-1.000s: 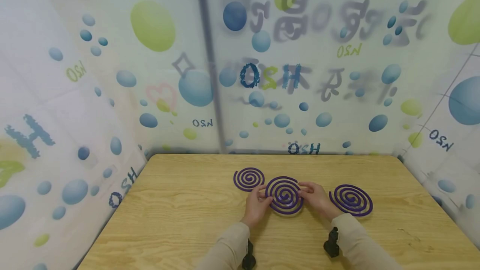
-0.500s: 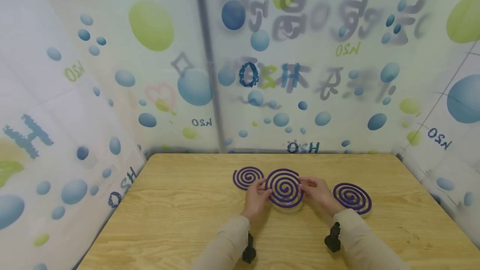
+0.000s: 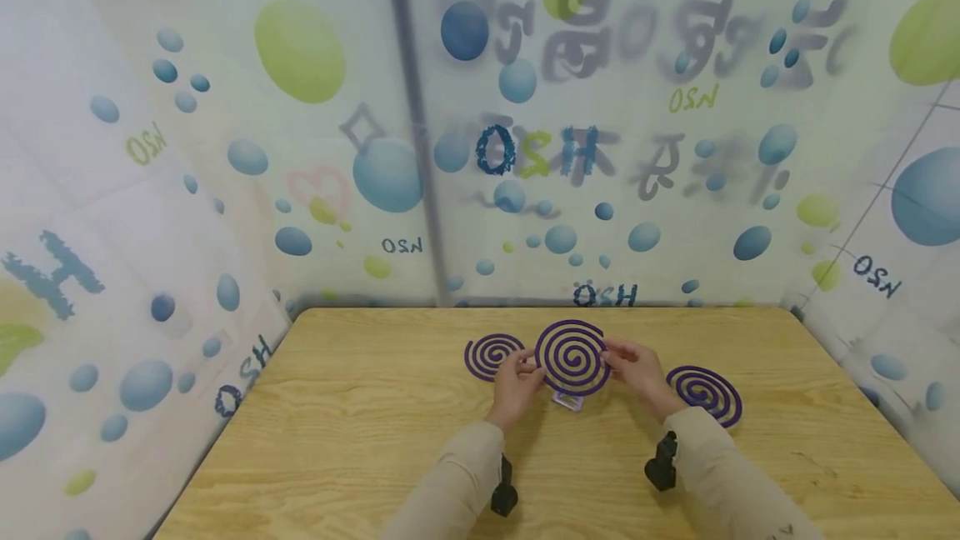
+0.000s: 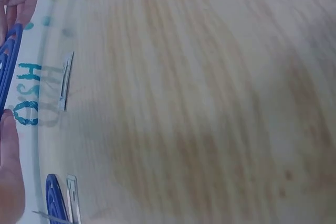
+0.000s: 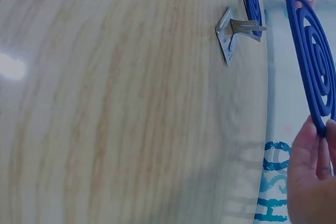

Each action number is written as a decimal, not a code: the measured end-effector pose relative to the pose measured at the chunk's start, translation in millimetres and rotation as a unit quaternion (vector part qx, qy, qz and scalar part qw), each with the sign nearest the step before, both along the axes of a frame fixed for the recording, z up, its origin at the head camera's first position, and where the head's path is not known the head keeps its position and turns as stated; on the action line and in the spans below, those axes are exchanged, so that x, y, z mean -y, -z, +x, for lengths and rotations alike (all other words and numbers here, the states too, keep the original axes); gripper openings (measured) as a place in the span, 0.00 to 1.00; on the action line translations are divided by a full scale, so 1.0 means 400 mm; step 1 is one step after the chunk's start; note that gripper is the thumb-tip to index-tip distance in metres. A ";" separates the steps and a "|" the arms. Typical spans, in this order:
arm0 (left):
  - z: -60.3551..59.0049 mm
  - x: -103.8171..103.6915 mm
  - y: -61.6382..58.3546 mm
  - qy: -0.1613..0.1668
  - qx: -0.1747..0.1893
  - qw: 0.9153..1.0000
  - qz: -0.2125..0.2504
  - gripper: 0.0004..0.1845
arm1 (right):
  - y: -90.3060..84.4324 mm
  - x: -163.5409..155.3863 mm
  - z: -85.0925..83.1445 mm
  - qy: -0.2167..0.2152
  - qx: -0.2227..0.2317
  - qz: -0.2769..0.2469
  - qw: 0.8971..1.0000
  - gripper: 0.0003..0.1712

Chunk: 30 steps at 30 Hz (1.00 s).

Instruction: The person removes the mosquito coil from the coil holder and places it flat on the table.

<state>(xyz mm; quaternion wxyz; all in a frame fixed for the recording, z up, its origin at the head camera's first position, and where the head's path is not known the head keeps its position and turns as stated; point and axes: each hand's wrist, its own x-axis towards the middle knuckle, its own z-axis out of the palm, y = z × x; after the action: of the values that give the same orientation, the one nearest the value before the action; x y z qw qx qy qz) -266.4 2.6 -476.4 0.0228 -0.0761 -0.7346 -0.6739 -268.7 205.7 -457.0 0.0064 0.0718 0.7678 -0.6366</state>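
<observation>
Fingertip contact is the only support: the left hand point(image 3: 516, 377) pinches the left rim of the lifted coil point(image 3: 572, 357) and the right hand point(image 3: 636, 372) pinches the right rim, with the fingers of both curled onto the edge. The coil is held tilted up, clear of the table point(image 3: 360, 440), directly above the metal stand point(image 3: 567, 400).

Breakage is the main hazard, in my judgement. The spiral is thin, with open gaps between its turns, so uneven squeeze or a twist between the two hands could snap an arm of the spiral. A slack pinch on either side could let it drop onto the stand's upright prong (seen most clearly in the right wrist view point(image 5: 233, 31)) and chip. Misalignment over that prong could also crack the centre.

The lifted coil is dark purple, flat and round, wound in several turns from a small centre.

Relative to the stand, a second coil point(image 3: 493, 355) lies flat on the table to the left and slightly beyond. A third coil point(image 3: 706, 394) lies flat to the right, partly behind the right wrist.
</observation>
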 end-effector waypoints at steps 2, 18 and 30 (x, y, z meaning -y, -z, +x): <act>-0.004 -0.003 -0.001 0.004 0.006 1.000 0.010 0.21 | -0.005 -0.002 -0.007 0.000 -0.003 -0.002 1.000 0.21; -0.034 -0.025 -0.002 -0.044 0.044 0.997 0.047 0.24 | -0.004 0.014 -0.075 0.035 0.007 -0.019 0.999 0.17; -0.026 -0.035 0.010 -0.088 0.026 0.994 0.059 0.22 | 0.021 0.026 -0.095 0.029 0.018 -0.017 0.999 0.16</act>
<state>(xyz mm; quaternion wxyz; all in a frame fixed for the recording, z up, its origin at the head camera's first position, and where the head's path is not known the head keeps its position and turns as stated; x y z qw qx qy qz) -276.9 16.5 -480.6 0.0679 0.0078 -0.6979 -0.7129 -306.6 195.3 -465.3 0.0027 0.1057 0.7539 -0.6484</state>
